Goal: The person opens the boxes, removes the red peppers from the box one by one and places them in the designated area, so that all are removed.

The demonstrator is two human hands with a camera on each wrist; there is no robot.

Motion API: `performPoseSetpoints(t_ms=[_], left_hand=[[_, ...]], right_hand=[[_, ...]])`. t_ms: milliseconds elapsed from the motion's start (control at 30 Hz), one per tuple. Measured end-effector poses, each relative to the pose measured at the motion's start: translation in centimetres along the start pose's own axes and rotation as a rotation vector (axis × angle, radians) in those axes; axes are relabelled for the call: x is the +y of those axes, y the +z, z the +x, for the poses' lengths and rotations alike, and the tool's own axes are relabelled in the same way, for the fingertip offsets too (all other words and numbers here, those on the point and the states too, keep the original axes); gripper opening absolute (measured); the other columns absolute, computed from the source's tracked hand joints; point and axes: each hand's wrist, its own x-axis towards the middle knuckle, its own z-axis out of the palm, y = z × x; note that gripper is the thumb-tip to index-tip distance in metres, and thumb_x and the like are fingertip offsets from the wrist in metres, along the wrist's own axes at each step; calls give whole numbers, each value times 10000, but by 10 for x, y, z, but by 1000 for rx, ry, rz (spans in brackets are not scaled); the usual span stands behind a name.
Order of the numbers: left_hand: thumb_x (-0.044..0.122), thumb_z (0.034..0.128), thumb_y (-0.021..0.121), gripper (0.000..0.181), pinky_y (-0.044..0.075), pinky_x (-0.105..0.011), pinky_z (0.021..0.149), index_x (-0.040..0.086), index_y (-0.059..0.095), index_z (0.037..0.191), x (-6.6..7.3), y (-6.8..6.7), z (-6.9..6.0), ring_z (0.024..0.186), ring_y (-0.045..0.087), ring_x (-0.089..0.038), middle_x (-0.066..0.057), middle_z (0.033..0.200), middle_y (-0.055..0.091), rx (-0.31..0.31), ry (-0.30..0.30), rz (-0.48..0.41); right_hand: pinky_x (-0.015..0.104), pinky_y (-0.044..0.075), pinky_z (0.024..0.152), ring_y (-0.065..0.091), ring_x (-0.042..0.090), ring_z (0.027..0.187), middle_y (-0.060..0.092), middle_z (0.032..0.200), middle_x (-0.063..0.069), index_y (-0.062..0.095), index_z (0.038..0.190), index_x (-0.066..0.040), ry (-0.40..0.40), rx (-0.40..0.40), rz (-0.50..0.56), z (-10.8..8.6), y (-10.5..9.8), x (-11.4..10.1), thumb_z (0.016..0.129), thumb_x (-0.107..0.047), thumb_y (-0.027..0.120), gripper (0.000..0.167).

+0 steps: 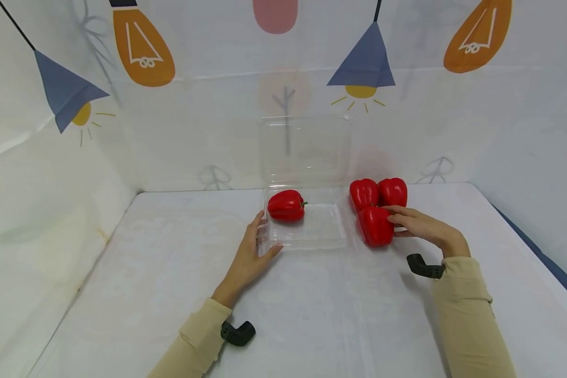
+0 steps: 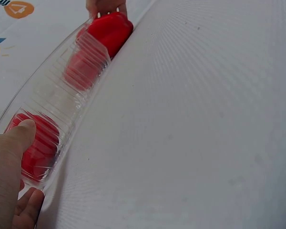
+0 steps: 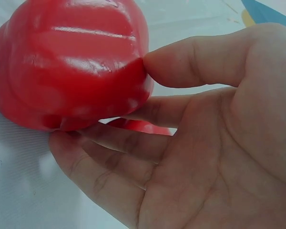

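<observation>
A clear plastic clamshell container (image 1: 321,244) lies on the table with its lid (image 1: 307,149) raised at the back. One red bell pepper (image 1: 285,206) rests in its left part, the stem facing right. My left hand (image 1: 248,257) holds the container's near left corner, with the thumb on the front wall and the fingers along the left side. Just right of the container, my right hand (image 1: 422,227) grips another red bell pepper (image 1: 376,227) between thumb and fingers. In the right wrist view, the thumb (image 3: 190,62) touches this pepper's skin.
Two more red bell peppers, a left one (image 1: 364,193) and a right one (image 1: 393,191), sit behind the gripped pepper. A white sheet printed with lamps (image 1: 364,58) hangs behind the white table (image 1: 312,315).
</observation>
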Motion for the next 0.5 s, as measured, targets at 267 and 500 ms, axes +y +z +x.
performPoseSetpoints(t_ms=[267, 500], left_hand=[[327, 837, 713, 884, 448, -436, 1035, 195, 161, 1514, -2, 1, 1, 1314, 426, -246, -86, 1439, 391, 1, 16, 4], [320, 836, 714, 883, 451, -423, 1034, 201, 161, 1514, -1, 1, 0, 1312, 430, -238, -78, 1433, 396, 5, 11, 16]], right_hand=[[502, 470, 988, 313, 465, 1313, 227, 1478, 273, 169, 1490, -17, -6, 4, -2, 0, 0, 1, 982, -293, 450, 643], [503, 473, 983, 321, 468, 1309, 228, 1480, 275, 174, 1488, -13, -28, 5, -10, 0, 0, 1, 992, -271, 427, 614]])
